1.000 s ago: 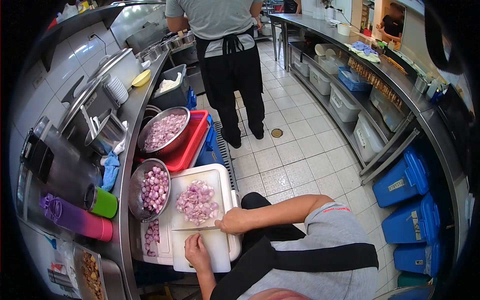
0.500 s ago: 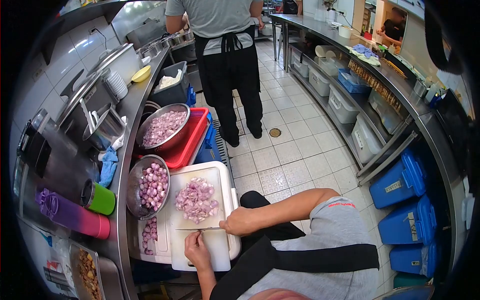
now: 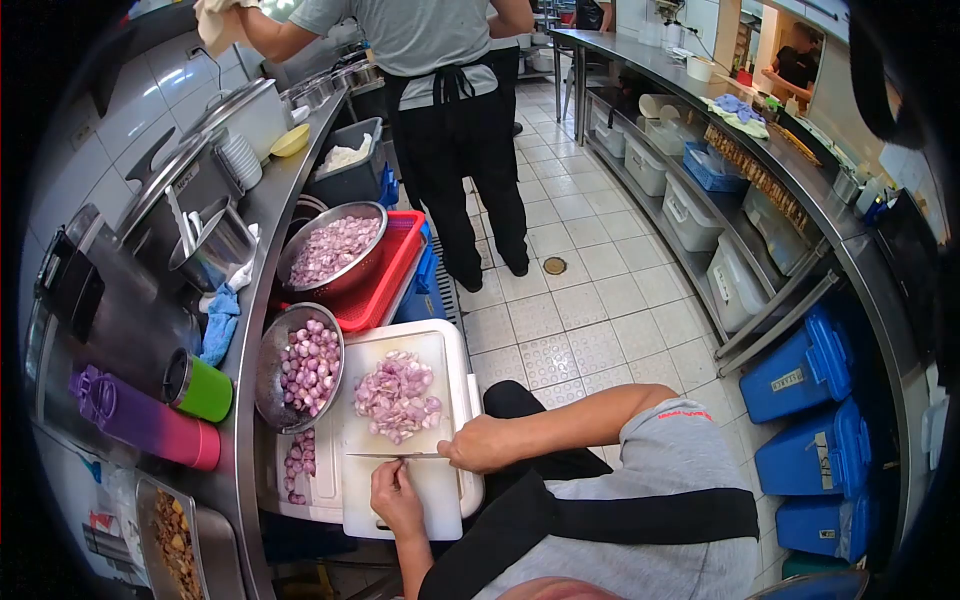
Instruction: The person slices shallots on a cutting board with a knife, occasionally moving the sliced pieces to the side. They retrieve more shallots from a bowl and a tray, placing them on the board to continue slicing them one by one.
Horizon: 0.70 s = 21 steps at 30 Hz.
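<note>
My right hand point(image 3: 474, 444) grips a knife point(image 3: 395, 456) by its handle, the blade lying across a white cutting board point(image 3: 375, 515). Just below the blade, my left hand point(image 3: 398, 496) has its fingertips pinched together at the edge; a small piece, probably shallot, seems to be under them, mostly hidden. Beyond the knife lies a heap of cut shallots point(image 3: 397, 398) on the board. To the left, a metal bowl point(image 3: 268, 398) holds whole peeled shallots point(image 3: 309, 366), with more shallots point(image 3: 299, 466) on the white lid beneath.
A metal colander of chopped shallots point(image 3: 337, 250) rests over a red basket point(image 3: 400, 255). On the left counter stand a pink-purple bottle point(image 3: 150, 423) and a green tumbler point(image 3: 205, 388). A person in a black apron point(image 3: 450, 130) stands ahead. Blue bins point(image 3: 810, 450) line the right.
The person ahead has raised their left arm, holding a cloth out over the left counter. The view has shifted slightly. My hands and the knife stay in nearly the same place.
</note>
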Available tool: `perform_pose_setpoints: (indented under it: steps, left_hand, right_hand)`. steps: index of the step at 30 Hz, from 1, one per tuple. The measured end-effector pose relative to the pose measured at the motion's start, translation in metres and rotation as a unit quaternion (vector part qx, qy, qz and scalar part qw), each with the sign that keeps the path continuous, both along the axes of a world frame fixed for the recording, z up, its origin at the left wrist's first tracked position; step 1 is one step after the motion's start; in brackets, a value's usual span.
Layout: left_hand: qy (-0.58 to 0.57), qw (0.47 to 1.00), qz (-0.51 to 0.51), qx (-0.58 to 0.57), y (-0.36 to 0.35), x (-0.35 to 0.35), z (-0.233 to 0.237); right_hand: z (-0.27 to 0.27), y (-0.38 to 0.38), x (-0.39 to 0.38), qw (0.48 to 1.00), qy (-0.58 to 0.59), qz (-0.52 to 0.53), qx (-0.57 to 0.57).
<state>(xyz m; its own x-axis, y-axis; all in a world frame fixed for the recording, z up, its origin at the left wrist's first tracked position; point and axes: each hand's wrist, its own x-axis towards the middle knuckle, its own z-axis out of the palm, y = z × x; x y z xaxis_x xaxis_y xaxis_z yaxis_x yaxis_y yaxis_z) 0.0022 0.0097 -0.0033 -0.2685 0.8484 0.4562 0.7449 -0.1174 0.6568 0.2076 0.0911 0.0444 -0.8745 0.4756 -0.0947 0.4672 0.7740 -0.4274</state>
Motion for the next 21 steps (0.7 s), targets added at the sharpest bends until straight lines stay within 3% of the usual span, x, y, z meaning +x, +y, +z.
perform_pose_setpoints:
  steps: [4, 12, 21]
  left_hand:
    - [-0.007, 1.0, 0.0, 0.0, 0.0, 0.002, 0.002]
    - [-0.007, 1.0, 0.006, -0.001, -0.001, 0.001, 0.001]
    - [-0.013, 1.0, 0.009, -0.025, -0.002, 0.002, 0.003]
  right_hand:
    - [-0.022, 0.006, -0.018, 0.999, 0.029, -0.015, -0.007]
    - [0.024, -0.002, 0.002, 0.999, -0.051, 0.002, -0.019]
    - [-0.02, 0.008, -0.024, 1.0, 0.019, -0.012, -0.006]
